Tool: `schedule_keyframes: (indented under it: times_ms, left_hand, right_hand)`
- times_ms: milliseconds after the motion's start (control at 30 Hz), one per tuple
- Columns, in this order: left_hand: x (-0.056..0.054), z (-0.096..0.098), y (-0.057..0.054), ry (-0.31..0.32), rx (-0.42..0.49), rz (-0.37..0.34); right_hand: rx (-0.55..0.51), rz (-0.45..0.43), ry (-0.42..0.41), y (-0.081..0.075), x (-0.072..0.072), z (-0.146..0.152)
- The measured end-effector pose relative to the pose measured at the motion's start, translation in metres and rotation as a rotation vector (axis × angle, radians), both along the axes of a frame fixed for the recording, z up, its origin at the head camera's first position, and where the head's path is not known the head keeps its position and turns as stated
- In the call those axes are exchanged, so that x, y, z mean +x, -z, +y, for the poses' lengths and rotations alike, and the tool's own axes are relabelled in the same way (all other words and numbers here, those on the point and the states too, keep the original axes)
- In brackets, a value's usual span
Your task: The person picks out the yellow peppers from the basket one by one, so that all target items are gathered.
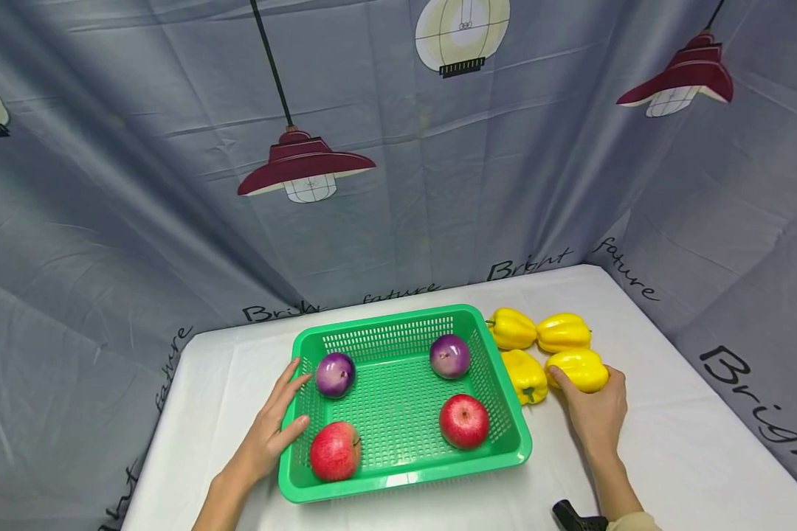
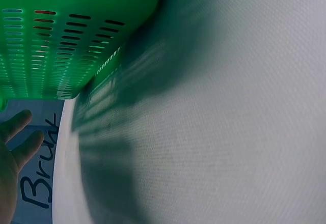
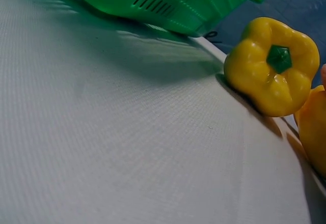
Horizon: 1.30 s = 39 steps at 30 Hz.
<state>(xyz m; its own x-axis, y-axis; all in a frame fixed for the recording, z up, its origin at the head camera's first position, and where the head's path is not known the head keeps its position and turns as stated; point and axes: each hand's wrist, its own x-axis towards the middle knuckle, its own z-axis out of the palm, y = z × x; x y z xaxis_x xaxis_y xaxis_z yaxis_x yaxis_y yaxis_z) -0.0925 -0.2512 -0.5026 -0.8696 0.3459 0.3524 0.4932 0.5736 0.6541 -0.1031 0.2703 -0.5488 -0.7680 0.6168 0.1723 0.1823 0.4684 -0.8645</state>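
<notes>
My right hand [image 1: 601, 413] grips a yellow bell pepper [image 1: 581, 370], thumb on its left side and fingers round its right. Three more yellow bell peppers sit close by: one at the back left [image 1: 511, 329], one behind [image 1: 564, 332], and one to the left [image 1: 525, 377], its green stem [image 3: 279, 58] facing the right wrist camera. My left hand [image 1: 266, 428], fingers spread and fairly straight, is at the left rim of a green plastic basket [image 1: 405, 478]. Inside the basket are two red apples [image 1: 335, 450] [image 1: 464, 422] and two round, glossy purple vegetables [image 1: 335, 375] [image 1: 449, 356].
A white cloth [image 1: 677, 435] covers the table. Grey curtains [image 1: 398, 221] printed with lamps and lettering hang behind and at both sides. A black strap-like piece [image 1: 576, 516] shows at my right wrist. The basket's right wall stands close beside the peppers.
</notes>
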Motion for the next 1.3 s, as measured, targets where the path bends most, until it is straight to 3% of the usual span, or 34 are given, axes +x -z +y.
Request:
schedule_keyframes:
  times_ms: [933, 1300]
  left_hand:
    - [-0.001, -0.001, 0.003, 0.000, -0.017, 0.041]
    - [0.000, 0.000, 0.001, -0.003, -0.009, 0.011]
  right_hand:
    - [-0.017, -0.006, -0.025, -0.003, 0.000, 0.000]
    - [-0.038, -0.044, -0.043, -0.019, 0.005, 0.006]
